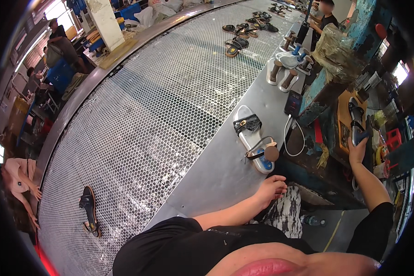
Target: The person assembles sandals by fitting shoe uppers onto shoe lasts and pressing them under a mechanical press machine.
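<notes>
My right hand [357, 148] is closed around the heel end of a black strappy sandal [354, 115], which stands against an orange-brown panel of the machine at the right. What the underside of that sandal touches is hidden. My left hand [273, 188] rests by the near edge of the metal ledge, its fingers curled loosely in and nothing visible in them. Just beyond it lies a sandal on a white last [250, 131], with a black woven front strap, a thin ankle strap, and a blue piece and a brown round knob at the heel.
A perforated conveyor [142, 124] runs alongside, carrying one black sandal [88, 209] and several dark sandals [237, 43] farther off. White lasts with brown knobs [280, 76] and a phone [293, 102] with a white cable line the ledge. A co-worker's hands [36, 191] touch the far-left rim.
</notes>
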Demonstrator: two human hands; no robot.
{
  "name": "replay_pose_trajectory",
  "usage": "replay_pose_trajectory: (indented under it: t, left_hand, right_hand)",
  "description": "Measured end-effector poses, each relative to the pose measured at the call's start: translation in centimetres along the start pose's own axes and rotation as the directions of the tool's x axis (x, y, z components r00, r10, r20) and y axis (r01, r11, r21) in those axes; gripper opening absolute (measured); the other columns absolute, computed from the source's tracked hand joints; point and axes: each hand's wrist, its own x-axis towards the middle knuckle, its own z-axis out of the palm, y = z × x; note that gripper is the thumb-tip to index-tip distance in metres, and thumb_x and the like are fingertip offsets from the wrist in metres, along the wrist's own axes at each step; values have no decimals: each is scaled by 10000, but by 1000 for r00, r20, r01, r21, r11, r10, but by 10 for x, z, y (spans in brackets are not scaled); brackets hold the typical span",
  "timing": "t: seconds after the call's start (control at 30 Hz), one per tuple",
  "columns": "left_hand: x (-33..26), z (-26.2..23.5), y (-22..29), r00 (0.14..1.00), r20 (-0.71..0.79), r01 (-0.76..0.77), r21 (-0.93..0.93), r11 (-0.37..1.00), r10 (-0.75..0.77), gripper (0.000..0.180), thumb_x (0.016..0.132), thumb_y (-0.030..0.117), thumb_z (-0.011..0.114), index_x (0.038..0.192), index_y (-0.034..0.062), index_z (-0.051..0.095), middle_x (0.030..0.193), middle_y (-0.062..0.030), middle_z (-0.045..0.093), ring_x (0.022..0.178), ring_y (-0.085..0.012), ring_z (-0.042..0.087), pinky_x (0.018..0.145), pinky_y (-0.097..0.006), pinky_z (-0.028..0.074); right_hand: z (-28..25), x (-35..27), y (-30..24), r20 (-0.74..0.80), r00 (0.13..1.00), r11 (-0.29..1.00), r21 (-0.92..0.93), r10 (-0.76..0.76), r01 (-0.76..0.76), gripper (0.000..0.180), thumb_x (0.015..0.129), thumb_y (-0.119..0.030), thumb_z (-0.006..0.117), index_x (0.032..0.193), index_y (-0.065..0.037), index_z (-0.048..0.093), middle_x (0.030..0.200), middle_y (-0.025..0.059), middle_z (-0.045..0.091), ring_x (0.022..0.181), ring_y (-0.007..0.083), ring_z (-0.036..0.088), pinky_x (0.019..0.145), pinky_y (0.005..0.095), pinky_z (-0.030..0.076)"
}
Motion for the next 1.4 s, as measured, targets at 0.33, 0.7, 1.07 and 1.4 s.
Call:
replay_pose_trajectory:
  t: [0.33,0.7,1.07,1.4]
  left_hand:
    - [-8,-2,-4,1000,6,2,-3,1000,-2,249,899,129,565,1141,105,509,914,-21,592,823,-123,593,722,-277,480]
    - [-14,-7,-10,1000,-27,-2,-20,1000,1,288,873,120,581,1150,102,506,902,-28,594,799,-114,582,687,-266,475]
    - [-23,-15,-23,999,-22,-23,-11,1000,23,299,852,166,590,1132,108,502,850,4,580,759,-87,559,690,-257,442]
    - [-29,-18,-24,997,-48,-55,-3,998,55,301,841,101,610,1135,82,543,897,-73,620,815,-174,612,714,-312,509]
  right_hand:
    - [-11,-12,-6,19,999,997,72,36,-38,888,822,-373,677,1396,129,222,1367,347,378,1287,426,389,1063,384,317]
    - [10,-18,5,-16,1000,998,-71,3,-4,895,833,-405,673,1402,118,221,1330,338,426,1239,420,451,1030,399,361]
    - [22,-25,11,50,999,992,126,-1,-6,862,858,-379,659,1424,93,211,1401,292,383,1300,372,405,1056,384,339]
    - [-35,-43,-43,170,983,996,31,73,-79,891,819,-525,624,1371,108,327,1420,298,354,1322,388,363,1093,401,282]
